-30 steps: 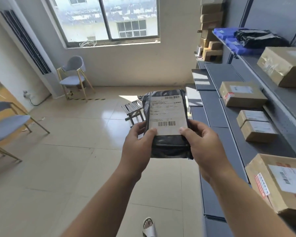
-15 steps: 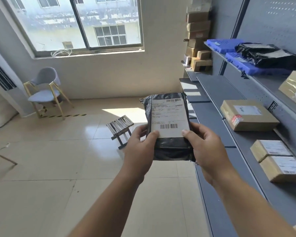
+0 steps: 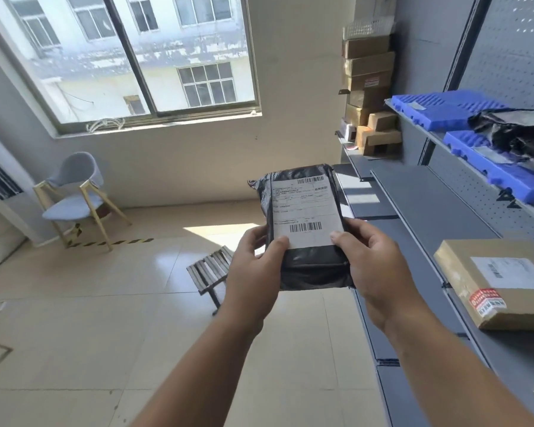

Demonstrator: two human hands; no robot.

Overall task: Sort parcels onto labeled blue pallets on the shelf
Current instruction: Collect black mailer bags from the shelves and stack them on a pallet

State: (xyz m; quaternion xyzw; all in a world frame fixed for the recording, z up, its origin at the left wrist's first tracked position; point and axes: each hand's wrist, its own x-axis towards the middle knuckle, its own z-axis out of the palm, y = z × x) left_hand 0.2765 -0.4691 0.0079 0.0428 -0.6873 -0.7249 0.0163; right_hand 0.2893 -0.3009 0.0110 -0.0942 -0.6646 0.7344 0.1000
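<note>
grey shelving (image 3: 429, 195) runs along the right of a tiled room, with blue pallets (image 3: 438, 109) on its upper level. held up in front of it is a black poly mailer (image 3: 309, 266), label up, with the left hand (image 3: 253, 272) and right hand (image 3: 373, 269) curled round its lower edges, thumbs on the label. it looks light, soft and slick, so gripping both sides seems wise.

Black parcel (image 3: 312, 266), white label (image 3: 305, 211) with barcode stripes up top and bottom!
Bright blue pallets (image 3: 438, 109) on a grey shelf (image 3: 429, 198), brown box (image 3: 457, 272) with a red-and-white sticker (image 3: 487, 303) — and yellow-black striped tape (image 3: 117, 242).
</note>
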